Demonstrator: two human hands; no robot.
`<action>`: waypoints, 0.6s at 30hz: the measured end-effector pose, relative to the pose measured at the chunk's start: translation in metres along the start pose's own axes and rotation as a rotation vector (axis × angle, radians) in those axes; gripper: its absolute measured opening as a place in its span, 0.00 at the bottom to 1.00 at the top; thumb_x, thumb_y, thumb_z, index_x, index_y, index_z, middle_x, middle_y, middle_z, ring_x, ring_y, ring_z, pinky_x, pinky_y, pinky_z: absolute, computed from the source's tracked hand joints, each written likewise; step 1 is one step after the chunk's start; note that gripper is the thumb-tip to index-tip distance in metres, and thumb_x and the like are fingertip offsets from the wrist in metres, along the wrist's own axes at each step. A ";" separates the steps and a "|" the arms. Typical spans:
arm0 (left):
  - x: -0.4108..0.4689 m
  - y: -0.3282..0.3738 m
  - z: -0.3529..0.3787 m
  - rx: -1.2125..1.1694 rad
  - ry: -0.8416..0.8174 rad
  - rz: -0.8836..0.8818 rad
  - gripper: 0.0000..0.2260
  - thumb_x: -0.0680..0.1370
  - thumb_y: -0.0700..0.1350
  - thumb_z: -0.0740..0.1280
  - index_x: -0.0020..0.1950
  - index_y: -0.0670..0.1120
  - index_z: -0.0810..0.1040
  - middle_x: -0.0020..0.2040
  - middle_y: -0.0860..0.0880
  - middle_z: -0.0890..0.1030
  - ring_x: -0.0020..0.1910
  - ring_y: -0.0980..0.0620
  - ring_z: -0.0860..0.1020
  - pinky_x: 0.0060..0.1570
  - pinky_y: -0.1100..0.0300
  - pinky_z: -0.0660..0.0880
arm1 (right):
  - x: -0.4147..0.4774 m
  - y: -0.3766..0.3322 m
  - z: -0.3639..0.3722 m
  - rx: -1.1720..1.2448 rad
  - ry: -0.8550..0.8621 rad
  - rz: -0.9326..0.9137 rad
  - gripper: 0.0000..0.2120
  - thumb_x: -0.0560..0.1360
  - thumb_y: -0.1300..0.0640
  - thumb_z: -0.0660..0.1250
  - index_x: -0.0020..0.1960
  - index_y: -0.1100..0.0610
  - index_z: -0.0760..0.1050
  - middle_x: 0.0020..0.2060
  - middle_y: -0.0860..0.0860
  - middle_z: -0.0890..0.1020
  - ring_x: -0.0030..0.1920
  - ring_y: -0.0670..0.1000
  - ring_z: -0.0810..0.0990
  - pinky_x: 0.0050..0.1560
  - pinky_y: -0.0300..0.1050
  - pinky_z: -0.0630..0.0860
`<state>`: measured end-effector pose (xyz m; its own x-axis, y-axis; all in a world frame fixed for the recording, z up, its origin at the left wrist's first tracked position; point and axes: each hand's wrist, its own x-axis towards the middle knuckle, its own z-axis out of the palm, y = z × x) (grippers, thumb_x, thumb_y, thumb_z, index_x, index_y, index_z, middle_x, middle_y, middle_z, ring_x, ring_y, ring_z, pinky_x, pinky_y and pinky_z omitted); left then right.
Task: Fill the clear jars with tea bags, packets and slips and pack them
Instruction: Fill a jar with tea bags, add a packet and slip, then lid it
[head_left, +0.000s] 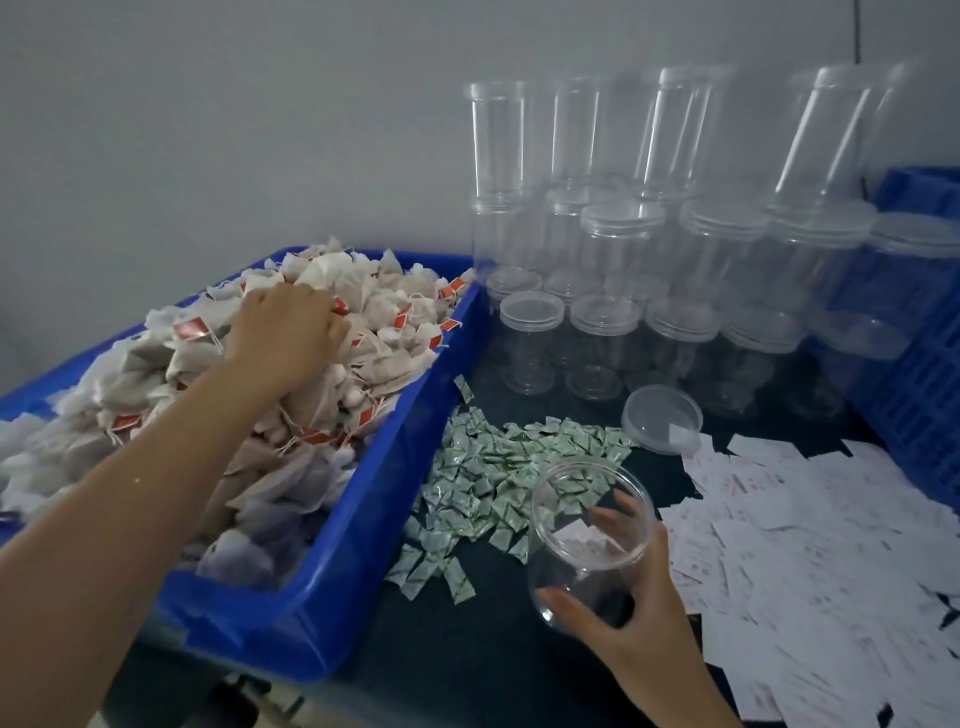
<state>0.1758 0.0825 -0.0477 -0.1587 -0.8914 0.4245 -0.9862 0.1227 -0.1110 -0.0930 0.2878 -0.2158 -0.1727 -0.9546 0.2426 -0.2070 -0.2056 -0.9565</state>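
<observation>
A blue bin (358, 545) at the left is heaped with white tea bags (384, 338) that carry red tags. My left hand (288, 335) reaches into the heap, its fingers curled down among the bags. My right hand (623, 608) grips an open clear jar (587, 525), tilted toward me, with a white slip lying inside it. The jar's loose lid (662, 418) lies on the dark table behind it. Small green packets (498, 467) are scattered between the bin and the jar. White slips (810, 561) cover the table at the right.
Lidded clear jars (623, 291) stand stacked in rows against the grey wall at the back. A blue crate (919, 374) sits at the right edge. The dark table (467, 665) runs to the front edge between my arms.
</observation>
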 end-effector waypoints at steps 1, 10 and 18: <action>-0.001 0.000 0.002 -0.051 0.062 0.016 0.09 0.79 0.45 0.62 0.44 0.41 0.76 0.46 0.41 0.80 0.46 0.40 0.75 0.47 0.51 0.67 | 0.000 -0.002 0.000 0.001 -0.004 0.003 0.50 0.55 0.31 0.80 0.70 0.29 0.57 0.61 0.30 0.74 0.65 0.34 0.72 0.55 0.22 0.70; -0.003 0.000 -0.019 -0.872 0.381 -0.233 0.10 0.78 0.43 0.67 0.37 0.51 0.72 0.37 0.48 0.74 0.36 0.53 0.70 0.36 0.63 0.64 | 0.000 0.000 -0.002 -0.006 -0.010 0.003 0.49 0.57 0.33 0.81 0.69 0.28 0.57 0.62 0.30 0.73 0.65 0.34 0.72 0.56 0.22 0.69; -0.036 0.058 -0.077 -1.398 0.208 -0.026 0.08 0.79 0.40 0.66 0.40 0.50 0.74 0.30 0.56 0.79 0.28 0.63 0.75 0.30 0.69 0.73 | -0.001 0.000 -0.001 0.009 0.007 -0.003 0.48 0.57 0.32 0.80 0.70 0.29 0.58 0.62 0.31 0.74 0.65 0.34 0.72 0.54 0.22 0.69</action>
<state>0.1212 0.1550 -0.0003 -0.0234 -0.8354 0.5491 -0.2021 0.5419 0.8158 -0.0938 0.2889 -0.2162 -0.1786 -0.9526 0.2464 -0.1984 -0.2104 -0.9573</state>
